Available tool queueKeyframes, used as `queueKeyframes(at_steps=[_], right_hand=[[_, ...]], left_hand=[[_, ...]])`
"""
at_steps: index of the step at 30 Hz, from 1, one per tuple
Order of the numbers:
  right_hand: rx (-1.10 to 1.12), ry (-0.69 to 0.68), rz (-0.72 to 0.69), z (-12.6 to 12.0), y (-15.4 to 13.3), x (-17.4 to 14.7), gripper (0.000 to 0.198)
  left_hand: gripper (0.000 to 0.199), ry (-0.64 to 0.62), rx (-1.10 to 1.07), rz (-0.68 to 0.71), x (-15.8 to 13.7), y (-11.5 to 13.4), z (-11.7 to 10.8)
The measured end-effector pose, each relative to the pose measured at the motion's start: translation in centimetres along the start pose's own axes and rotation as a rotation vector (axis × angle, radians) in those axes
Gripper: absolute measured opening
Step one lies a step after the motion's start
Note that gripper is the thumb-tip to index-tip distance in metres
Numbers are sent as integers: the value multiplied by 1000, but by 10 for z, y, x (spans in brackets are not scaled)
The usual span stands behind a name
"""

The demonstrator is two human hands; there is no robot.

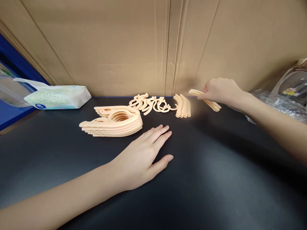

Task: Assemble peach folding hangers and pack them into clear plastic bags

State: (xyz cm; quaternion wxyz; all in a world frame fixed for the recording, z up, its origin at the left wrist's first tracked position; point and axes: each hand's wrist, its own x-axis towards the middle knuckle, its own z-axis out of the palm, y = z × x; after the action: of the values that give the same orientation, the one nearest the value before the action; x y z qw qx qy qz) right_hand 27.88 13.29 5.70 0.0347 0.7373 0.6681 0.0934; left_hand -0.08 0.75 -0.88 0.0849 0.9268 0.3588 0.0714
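Up close, the left hand point(141, 156) rests on the black tabletop point(203, 195), thumb wide of its fingers. Past it, to the left, sits a stack of peach frames point(117, 130). Farther back lie small hooks point(150, 106) and a stick bunch point(183, 106). Far right, the right hand point(222, 91) pinches bent sticks point(213, 104).

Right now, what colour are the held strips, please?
The held strips are pale peach, showing best in the head view.

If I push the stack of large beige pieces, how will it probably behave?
The stack may fan apart, since its ends are staggered and no band shows around it. It probably will not roll, as it lies flat on the black table. It also looks stiff: its arms keep an even curve.
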Motion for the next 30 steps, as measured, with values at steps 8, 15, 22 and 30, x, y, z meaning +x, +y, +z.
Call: queueKeyframes(at_steps=[8,15,22,30], right_hand=[[4,-9,-461,-33,-44,-75,26],[186,14,-1036,-15,-73,-113,15],[220,-59,-1012,-14,-70,-110,17],[284,-493,-831,-27,-51,-100,19]], left_hand=[[63,355,44,-23,-3,2,1],[15,398,29,-33,1,4,-5],[11,350,19,-15,0,1,-5],[15,320,-2,-9,0,0,-6]])
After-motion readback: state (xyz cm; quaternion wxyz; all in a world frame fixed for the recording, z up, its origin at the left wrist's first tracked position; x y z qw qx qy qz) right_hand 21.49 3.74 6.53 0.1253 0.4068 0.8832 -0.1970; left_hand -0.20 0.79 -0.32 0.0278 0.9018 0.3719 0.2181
